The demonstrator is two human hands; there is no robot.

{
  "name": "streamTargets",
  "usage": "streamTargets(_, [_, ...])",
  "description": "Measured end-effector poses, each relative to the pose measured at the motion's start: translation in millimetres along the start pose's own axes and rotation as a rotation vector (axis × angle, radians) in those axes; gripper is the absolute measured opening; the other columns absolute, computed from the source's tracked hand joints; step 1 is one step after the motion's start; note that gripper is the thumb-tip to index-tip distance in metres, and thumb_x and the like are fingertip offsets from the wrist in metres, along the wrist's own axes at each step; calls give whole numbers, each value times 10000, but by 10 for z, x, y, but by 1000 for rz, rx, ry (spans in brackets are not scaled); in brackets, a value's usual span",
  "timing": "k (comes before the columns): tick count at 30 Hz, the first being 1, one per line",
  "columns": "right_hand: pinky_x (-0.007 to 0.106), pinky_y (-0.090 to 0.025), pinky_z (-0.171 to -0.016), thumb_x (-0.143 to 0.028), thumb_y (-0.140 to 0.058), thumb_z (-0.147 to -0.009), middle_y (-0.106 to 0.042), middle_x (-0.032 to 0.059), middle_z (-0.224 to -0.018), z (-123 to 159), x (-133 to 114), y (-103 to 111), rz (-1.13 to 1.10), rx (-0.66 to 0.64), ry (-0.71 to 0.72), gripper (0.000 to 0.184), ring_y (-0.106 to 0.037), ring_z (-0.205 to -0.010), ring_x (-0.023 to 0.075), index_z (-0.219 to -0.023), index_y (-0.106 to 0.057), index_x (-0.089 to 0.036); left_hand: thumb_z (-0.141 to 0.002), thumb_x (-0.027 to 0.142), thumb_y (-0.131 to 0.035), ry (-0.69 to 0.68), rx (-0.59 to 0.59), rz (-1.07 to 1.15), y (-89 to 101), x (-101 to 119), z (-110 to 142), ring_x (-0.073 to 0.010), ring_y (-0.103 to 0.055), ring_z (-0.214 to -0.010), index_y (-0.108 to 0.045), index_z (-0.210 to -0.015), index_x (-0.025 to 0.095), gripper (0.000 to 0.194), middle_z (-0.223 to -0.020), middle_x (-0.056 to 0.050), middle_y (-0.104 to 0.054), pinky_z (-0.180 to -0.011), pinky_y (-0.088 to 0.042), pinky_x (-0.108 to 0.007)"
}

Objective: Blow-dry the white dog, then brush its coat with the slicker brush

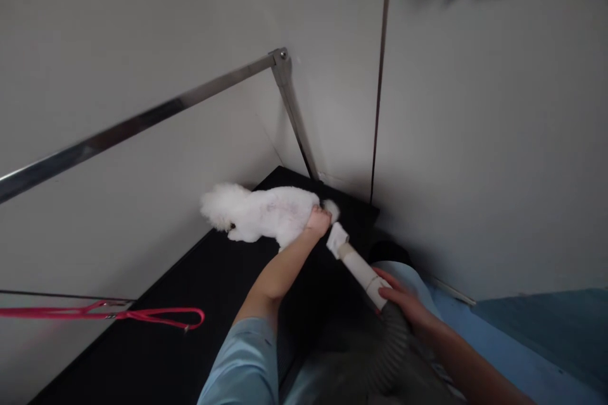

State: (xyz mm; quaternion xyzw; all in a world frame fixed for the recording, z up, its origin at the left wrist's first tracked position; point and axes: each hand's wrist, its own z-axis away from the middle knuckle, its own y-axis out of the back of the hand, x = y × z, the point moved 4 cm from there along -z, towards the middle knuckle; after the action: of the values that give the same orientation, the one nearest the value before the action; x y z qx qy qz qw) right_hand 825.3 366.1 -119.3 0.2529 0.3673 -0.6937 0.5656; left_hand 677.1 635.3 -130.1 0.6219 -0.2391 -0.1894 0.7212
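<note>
A small white dog (pixel 280 207) with a fluffy head is on a black table (pixel 190 304), its head toward the left. My left hand (pixel 319 220) is closed at the dog's rear end, beside a white tuft that looks like its tail; exactly which part the fingers grip is hidden. In my right hand (pixel 399 297) is a white dryer nozzle (pixel 361 269), joined to a grey ribbed hose (pixel 393 342). The nozzle's squarish tip points up and left, close to my left hand and the dog's rear but apart from them.
A metal grooming arm (pixel 190 98) rises from the table's far corner and runs left above the dog. Its left side has a red loop leash (pixel 156 315) hanging in front of it. Pale walls (pixel 475 139) border the table; a blurred dark shape is at upper right.
</note>
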Motion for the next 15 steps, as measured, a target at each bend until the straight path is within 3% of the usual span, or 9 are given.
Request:
streamTargets(2, [357, -565, -694, -476, -626, -684, -707, 37, -1040, 46, -9, -9, 4, -69, 6, 730, -668, -720, 208, -1379, -526, -276, -869, 90, -523, -16, 18, -13, 59, 21, 101, -323, -629, -1110, -714, -1014, 31, 246, -1045, -227, -714, -1101, -343, -460])
streamTargets(5, [363, -569, -705, -475, -604, -719, -713, 37, -1031, 132, -2, 45, -23, -56, 45, 738, -668, -707, 199, -1417, -488, -261, -846, 171, -594, -28, 53, -20, 131, 33, 241, -342, -618, -1102, -711, -995, 59, 220, -1044, -225, -704, -1091, -354, -462])
streamTargets(10, [379, -576, -740, -435, -598, -747, -715, 38, -1100, 269, -11, 54, 4, -125, 88, 674, -694, -806, 230, -1399, -504, -291, -830, 157, -581, -1, 106, 44, 171, 23, 431, -330, -614, -1114, -711, -980, 93, 208, -1056, -196, -706, -1095, -373, -438])
streamTargets(12, [380, -573, -726, -440, -579, -746, -718, 38, -1078, 320, -61, 55, 62, -104, 100, 680, -688, -794, 234, -1407, -494, -306, -818, 138, -574, 36, 147, 145, 185, 0, 496, -332, -597, -1162, -715, -940, 128, 187, -1078, -175, -709, -1110, -366, -451])
streamTargets(15, [385, -565, -736, -414, -590, -707, -717, 40, -1026, 384, -176, 48, 242, -89, 169, 666, -678, -838, 260, -1362, -544, -301, -749, 100, -600, 145, 196, 451, 211, -71, 573, -321, -611, -1139, -681, -730, 182, 117, -936, -126, -731, -1100, -390, -443])
